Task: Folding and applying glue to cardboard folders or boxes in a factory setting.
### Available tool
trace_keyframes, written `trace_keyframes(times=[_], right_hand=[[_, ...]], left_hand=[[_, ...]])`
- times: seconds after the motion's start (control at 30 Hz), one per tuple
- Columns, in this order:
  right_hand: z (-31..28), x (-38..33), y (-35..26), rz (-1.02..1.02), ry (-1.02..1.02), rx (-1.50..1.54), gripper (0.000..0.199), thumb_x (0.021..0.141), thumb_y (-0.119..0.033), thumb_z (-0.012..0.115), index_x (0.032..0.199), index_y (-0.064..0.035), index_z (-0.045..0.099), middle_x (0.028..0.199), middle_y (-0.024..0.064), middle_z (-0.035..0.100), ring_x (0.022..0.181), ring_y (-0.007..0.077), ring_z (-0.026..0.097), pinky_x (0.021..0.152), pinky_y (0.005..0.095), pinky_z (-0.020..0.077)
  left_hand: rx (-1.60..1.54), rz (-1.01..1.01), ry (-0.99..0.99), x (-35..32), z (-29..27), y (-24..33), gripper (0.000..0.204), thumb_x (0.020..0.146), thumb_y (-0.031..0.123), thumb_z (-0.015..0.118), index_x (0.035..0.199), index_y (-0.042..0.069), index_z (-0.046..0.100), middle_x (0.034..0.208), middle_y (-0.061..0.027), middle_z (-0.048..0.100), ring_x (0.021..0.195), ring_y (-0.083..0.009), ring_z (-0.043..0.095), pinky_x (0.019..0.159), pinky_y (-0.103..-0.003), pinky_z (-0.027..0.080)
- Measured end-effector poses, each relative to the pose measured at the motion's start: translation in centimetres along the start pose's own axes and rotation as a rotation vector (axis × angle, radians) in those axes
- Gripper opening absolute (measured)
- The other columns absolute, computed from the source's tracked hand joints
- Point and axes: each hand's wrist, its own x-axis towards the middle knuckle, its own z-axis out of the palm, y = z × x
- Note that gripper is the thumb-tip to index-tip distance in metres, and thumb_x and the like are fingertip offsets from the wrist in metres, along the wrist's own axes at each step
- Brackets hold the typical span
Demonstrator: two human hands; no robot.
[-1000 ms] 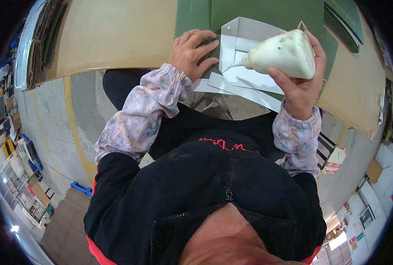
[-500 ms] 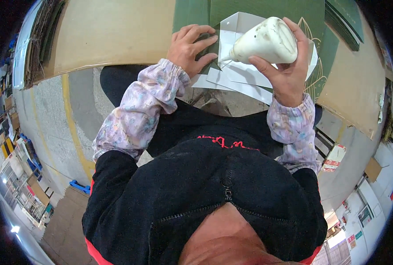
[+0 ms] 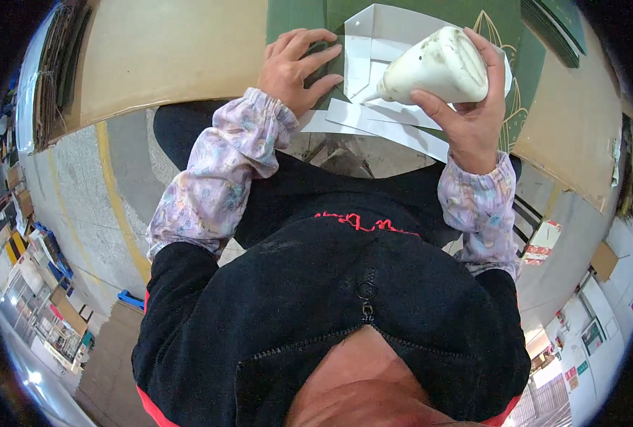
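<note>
My right hand point(image 3: 476, 117) is wrapped round a white squeeze bottle point(image 3: 437, 67) with dark smudges on its base. The bottle is tilted, its narrow nozzle pointing down to the left onto a piece of folded white paper or card point(image 3: 359, 46). Further white flaps point(image 3: 394, 132) hang over the table's near edge. Under the white piece lies a dark green sheet point(image 3: 430, 11) with gold line drawing at its right. With fingers spread, my left hand point(image 3: 298, 67) rests on the green sheet, left of the white piece, holding nothing.
A tan tabletop point(image 3: 174, 50) extends to both sides. Brown and green boards point(image 3: 64, 71) are stacked at its far left, and dark green boards point(image 3: 555, 32) at the back right. Below the near edge are my legs and the concrete floor point(image 3: 128, 164). A red-and-white box point(image 3: 542, 242) stands low at right.
The bottle in my right hand has shifted slightly right, its nozzle still low over the white piece. My left hand appears a little further left and up, its fingers still spread.
</note>
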Motion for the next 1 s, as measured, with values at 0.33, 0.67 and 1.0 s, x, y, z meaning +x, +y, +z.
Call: trace_keyframes(times=[0.33, 0.67, 1.0], right_hand=[[-0.4, 0.2, 0.7, -0.081, 0.033, -0.055, 0.085, 0.067, 0.002, 0.081, 0.136, -0.0032, 0.033, 0.126, 0.0125, 0.049, 0.115, 0.0222, 0.053, 0.096, 0.0356, 0.0495], [0.9, 0.5, -0.9, 0.028, -0.030, -0.011, 0.085, 0.072, -0.013, 0.082, 0.138, -0.0035, 0.029, 0.126, 0.0115, 0.046, 0.113, 0.0233, 0.052, 0.095, 0.0343, 0.0455], [-1.2, -1.2, 0.4, 0.036, 0.018, -0.032, 0.084, 0.067, 0.000, 0.082, 0.136, -0.0035, 0.033, 0.127, 0.0111, 0.050, 0.115, 0.0215, 0.054, 0.096, 0.0348, 0.0492]], left_hand=[[0.038, 0.015, -0.001, 0.0, -0.2, 0.1, 0.042, 0.073, 0.020, 0.075, 0.114, 0.014, 0.066, 0.124, -0.0048, 0.057, 0.115, -0.0275, 0.050, 0.098, -0.041, 0.040], [0.029, 0.022, -0.003, 0.2, -0.3, 0.3, 0.043, 0.073, 0.019, 0.076, 0.114, 0.013, 0.066, 0.123, -0.0058, 0.057, 0.114, -0.0279, 0.050, 0.097, -0.041, 0.040], [0.040, 0.056, 0.020, 0.1, 0.0, -0.2, 0.043, 0.073, 0.019, 0.076, 0.114, 0.013, 0.066, 0.122, -0.0061, 0.057, 0.113, -0.0285, 0.051, 0.095, -0.041, 0.042]])
